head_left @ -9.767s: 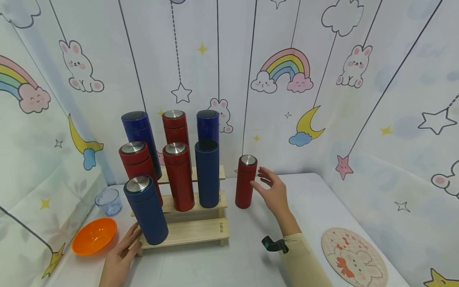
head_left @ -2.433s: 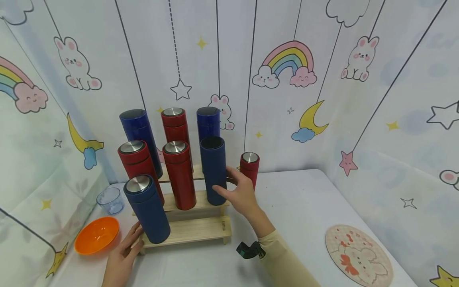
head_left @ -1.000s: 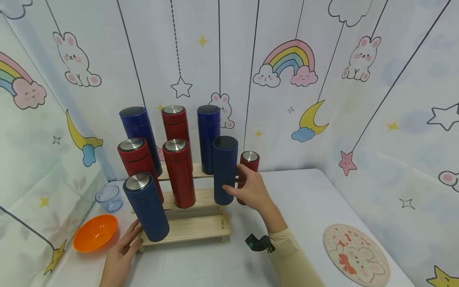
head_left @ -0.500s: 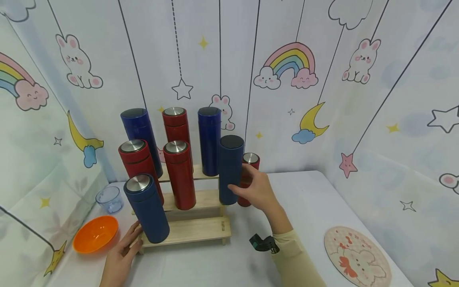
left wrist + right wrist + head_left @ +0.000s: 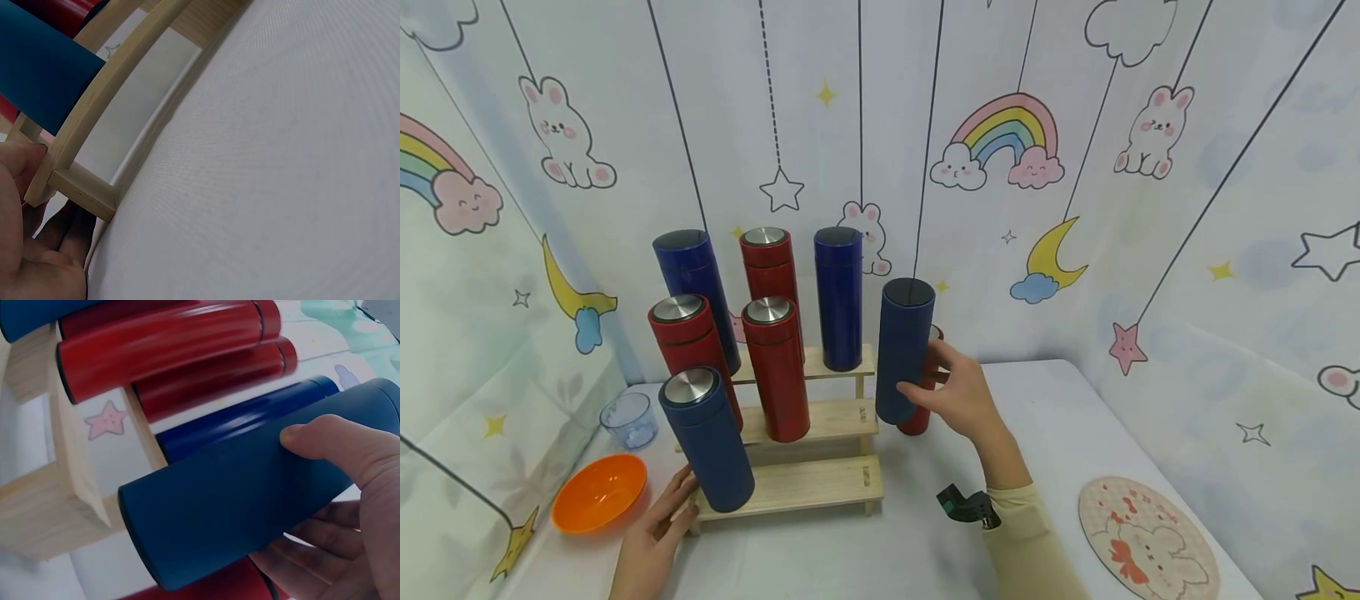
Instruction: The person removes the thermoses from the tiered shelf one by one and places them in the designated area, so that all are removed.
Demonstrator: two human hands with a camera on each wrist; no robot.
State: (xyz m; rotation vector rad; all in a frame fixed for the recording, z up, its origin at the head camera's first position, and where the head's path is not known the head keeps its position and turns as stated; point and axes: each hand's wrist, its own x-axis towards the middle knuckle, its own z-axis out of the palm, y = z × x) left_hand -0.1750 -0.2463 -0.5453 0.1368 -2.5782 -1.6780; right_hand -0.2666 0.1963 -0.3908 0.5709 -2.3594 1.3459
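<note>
My right hand (image 5: 958,400) grips a dark blue flask (image 5: 904,350) with no lid, holding it upright in the air just right of the wooden three-step rack (image 5: 805,483). In the right wrist view the thumb and fingers (image 5: 350,506) wrap round this flask (image 5: 250,506). A small red flask (image 5: 917,421) stands on the table behind it, mostly hidden. My left hand (image 5: 655,533) rests with fairly straight fingers against the rack's front left corner (image 5: 81,187), beside a blue silver-lidded flask (image 5: 707,442) on the lowest step.
The rack's two upper steps carry red flasks (image 5: 775,367) and blue flasks (image 5: 838,292). An orange bowl (image 5: 598,492) and a clear cup (image 5: 628,419) sit at the left. A round bunny mat (image 5: 1142,537) lies at the front right. Patterned backdrop walls close in the table.
My right hand took the dark blue flask off the middle step's right end and carried it up and to the right, in front of the small red flask. The left hand stayed put.
</note>
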